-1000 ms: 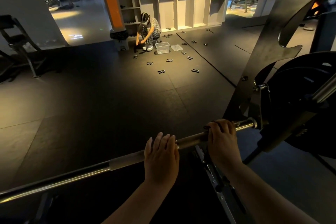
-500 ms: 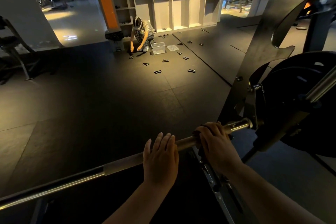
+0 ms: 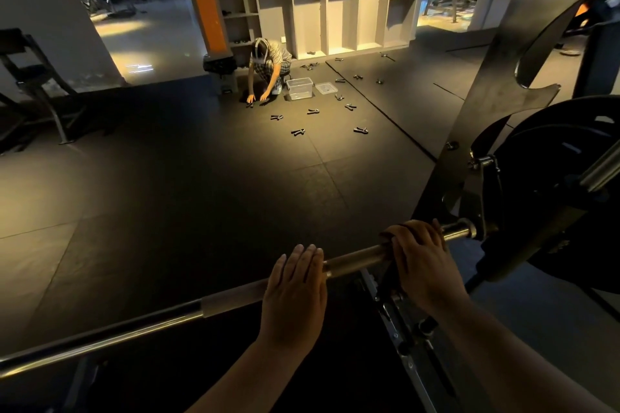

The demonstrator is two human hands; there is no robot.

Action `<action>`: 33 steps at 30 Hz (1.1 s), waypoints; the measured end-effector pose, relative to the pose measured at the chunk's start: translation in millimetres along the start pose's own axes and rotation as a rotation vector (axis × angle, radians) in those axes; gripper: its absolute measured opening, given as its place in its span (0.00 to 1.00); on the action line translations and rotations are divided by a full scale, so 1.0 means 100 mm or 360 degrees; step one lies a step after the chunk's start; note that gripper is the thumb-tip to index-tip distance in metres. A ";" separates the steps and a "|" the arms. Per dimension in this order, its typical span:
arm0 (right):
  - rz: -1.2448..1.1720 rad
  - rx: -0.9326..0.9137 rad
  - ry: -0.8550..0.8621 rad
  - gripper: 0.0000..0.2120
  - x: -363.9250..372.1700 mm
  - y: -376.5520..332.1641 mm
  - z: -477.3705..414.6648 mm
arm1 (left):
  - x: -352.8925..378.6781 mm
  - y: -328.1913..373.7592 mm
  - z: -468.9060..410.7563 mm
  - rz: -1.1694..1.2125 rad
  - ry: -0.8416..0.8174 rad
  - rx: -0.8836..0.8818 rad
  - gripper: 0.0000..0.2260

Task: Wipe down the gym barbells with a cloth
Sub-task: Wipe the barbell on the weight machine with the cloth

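On barbell (image 3: 355,258): two hands (image 3: 295,292) (image 3: 422,261), one cloth (image 3: 388,235)

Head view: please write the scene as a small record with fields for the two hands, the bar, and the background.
Support: left hand rests on the barbell, fingers straight
Wiping: right hand grips a dark cloth wrapped on the bar
Bar end: right hand is near the weight plate
Background: person crouches on the floor beside a clear box
Floor: hand grippers lie scattered
Back wall: shelf unit
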State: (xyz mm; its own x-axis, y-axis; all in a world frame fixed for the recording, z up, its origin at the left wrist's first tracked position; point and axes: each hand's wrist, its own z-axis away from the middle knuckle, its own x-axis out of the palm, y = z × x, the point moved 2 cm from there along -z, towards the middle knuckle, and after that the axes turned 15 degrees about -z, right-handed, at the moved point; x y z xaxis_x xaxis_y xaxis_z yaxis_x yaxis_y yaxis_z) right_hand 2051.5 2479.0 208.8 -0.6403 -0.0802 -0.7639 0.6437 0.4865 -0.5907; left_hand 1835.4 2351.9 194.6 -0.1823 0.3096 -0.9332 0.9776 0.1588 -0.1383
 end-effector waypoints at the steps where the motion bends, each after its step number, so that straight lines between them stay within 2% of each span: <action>1: -0.0054 0.0095 0.0022 0.17 0.02 -0.06 0.00 | 0.01 0.00 0.00 -0.0007 0.0004 -0.0006 0.20; 3: -0.0135 0.0159 0.0031 0.17 0.13 -0.21 0.01 | 0.00 0.02 -0.01 -0.0027 0.0002 -0.0017 0.20; 7: -0.0069 -0.0125 -0.0185 0.15 0.08 -0.17 0.03 | -0.02 0.02 -0.02 0.0011 -0.0033 -0.0001 0.22; 9: -0.0009 -0.0046 -0.0200 0.16 -0.02 -0.08 -0.01 | -0.02 0.00 0.00 0.0039 -0.0059 0.0005 0.22; 12: -0.0061 0.0129 -0.0042 0.14 0.03 -0.16 -0.01 | -0.03 -0.01 0.02 0.0082 -0.0103 -0.0002 0.22; 14: -0.0094 0.0089 -0.0034 0.12 0.15 -0.26 0.00 | -0.04 0.00 0.01 0.0088 -0.0129 -0.0013 0.23; 17: -0.0065 -0.0081 -0.0202 0.16 0.14 -0.20 0.02 | -0.09 -0.01 0.00 0.0115 -0.0194 -0.0006 0.25; 20: 0.0007 -0.0016 -0.0181 0.16 0.01 -0.05 0.01 | -0.13 -0.04 0.02 0.0167 -0.0272 0.0017 0.26; 23: -0.0103 0.0101 -0.0021 0.14 0.10 -0.19 0.03 | -0.13 -0.07 0.07 0.0119 -0.0234 -0.0050 0.24; 26: -0.0125 -0.0051 -0.0134 0.17 0.22 -0.34 0.02 | -0.06 -0.08 0.12 0.0058 -0.0158 -0.0075 0.23; 29: -0.0036 -0.0171 -0.0206 0.19 0.12 -0.18 0.00 | -0.04 -0.10 0.14 0.0018 -0.0048 -0.0061 0.23; 33: -0.0130 0.0056 -0.0013 0.15 0.18 -0.24 0.02 | -0.04 -0.11 0.16 -0.0011 0.0020 -0.0091 0.23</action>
State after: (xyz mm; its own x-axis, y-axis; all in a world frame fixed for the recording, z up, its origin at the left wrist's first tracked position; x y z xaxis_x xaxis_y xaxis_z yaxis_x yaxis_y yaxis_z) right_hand 2025.6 2463.5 209.2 -0.6879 -0.1258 -0.7148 0.6039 0.4471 -0.6599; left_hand 1826.7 2333.8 194.7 -0.1909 0.3199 -0.9280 0.9687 0.2142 -0.1254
